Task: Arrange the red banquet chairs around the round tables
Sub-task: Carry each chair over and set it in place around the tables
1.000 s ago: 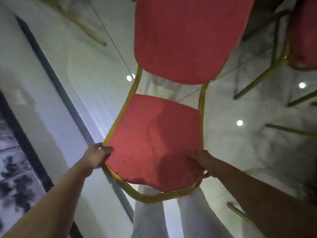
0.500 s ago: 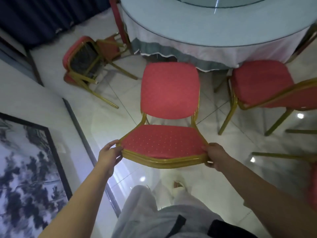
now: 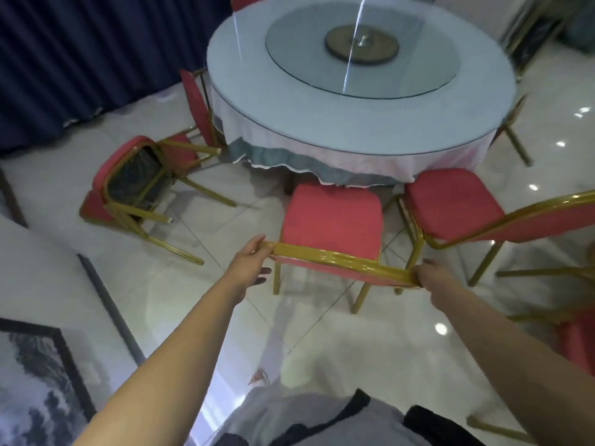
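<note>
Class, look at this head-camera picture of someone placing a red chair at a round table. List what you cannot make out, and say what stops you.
All in the head view:
1. Held chair: front legs hidden under its own seat.
2. Right hand: fingertips hidden behind the backrest rail it grips.
3. Round table: base hidden by the tablecloth.
4. Neighbouring chair: backrest cut off by the right edge.

Arms outstretched, left hand (image 3: 249,267) and right hand (image 3: 431,278) gripping chair (image 3: 331,217)
</note>
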`<state>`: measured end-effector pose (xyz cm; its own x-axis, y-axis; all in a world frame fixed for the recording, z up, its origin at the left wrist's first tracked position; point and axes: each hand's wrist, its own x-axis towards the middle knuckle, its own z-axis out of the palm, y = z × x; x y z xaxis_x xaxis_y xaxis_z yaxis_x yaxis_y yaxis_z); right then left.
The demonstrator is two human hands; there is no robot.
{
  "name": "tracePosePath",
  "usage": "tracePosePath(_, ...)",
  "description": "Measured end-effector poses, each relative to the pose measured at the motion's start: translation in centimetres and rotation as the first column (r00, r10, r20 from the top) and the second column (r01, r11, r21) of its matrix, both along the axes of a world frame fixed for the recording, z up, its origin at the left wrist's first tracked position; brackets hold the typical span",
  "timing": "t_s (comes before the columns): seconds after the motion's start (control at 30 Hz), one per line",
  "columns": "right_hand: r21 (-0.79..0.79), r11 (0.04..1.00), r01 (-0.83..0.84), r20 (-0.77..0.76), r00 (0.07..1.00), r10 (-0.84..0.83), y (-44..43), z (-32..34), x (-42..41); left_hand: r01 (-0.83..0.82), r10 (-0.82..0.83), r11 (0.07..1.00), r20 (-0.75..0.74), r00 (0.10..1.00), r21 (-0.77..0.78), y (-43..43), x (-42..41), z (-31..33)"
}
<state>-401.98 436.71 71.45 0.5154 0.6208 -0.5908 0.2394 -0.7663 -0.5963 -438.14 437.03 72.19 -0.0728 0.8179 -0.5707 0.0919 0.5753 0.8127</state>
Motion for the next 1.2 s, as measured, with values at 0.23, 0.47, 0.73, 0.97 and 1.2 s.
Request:
tracePosePath(0.23, 0.260, 0.912, -0.318, 0.408, 0.892, 0.194, 3.8, 7.6, -10.7, 0.265, -0.264, 0.964, 0.075, 0.962, -0.005, 4.0, -4.8, 0.8)
tracePosePath(0.47, 0.379, 0.654, -0.655, 0.266, 0.754, 0.601, 4.8, 3.8, -28.5, -0.054, 0.085, 0.979, 0.157, 0.984, -0.196, 3.2, -13.6, -3.6)
tracePosePath(0.73, 0.264, 0.476, -0.839, 0.123, 0.519, 0.846, 18.3, -2.2, -42.2, -0.372, 0.374, 0.892, -0.042, 0.927, -0.257, 8.8, -30.4, -5.9)
tracePosePath(0.97, 0.243, 0.269, -0.932, 0.081, 0.296, 0.952, 31.5, -3.5, -54.9, -0.520, 0.487, 0.813, -0.184, 0.854, -0.261, 13.6, -45.0, -4.5)
tracePosePath(1.2, 0.079, 0.065, -0.995, 0.078, 0.071, 0.994, 38.7, -4.2, -67.4, -0.639, 0.636, 0.695, -0.132, 0.760, -0.331, 16.0, -54.4, -7.2)
